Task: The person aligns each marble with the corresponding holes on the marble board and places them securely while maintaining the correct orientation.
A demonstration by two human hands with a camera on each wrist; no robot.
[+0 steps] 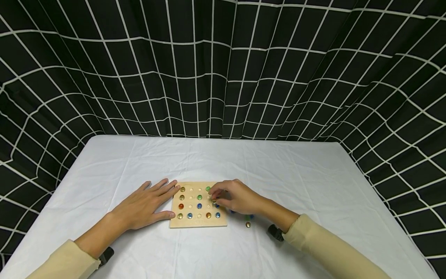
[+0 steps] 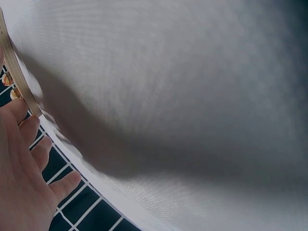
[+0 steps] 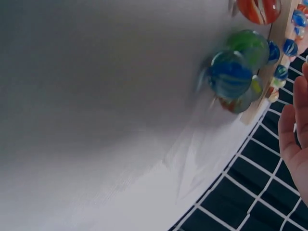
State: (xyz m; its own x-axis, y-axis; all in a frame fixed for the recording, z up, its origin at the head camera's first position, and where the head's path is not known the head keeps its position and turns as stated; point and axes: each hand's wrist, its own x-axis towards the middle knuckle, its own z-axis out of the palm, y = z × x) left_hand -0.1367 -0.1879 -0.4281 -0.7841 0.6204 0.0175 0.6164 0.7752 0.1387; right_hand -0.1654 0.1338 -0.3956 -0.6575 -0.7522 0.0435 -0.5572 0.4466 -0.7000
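Observation:
A pale wooden board with rows of round hollows lies on the white cloth, many hollows holding glass marbles. My left hand is spread with straight fingers, thumb and fingertips touching the board's left edge; the left wrist view shows that hand beside the board's edge. Over the board's right side, my right hand pinches an amber-looking marble between thumb and fingers. In the right wrist view only part of the right hand shows, its fingertips cut off by the frame.
Several loose marbles lie right of the board, partly under the right forearm, among them an amber one. Up close, a blue marble, a green marble and a red one appear. A black gridded curtain surrounds the table.

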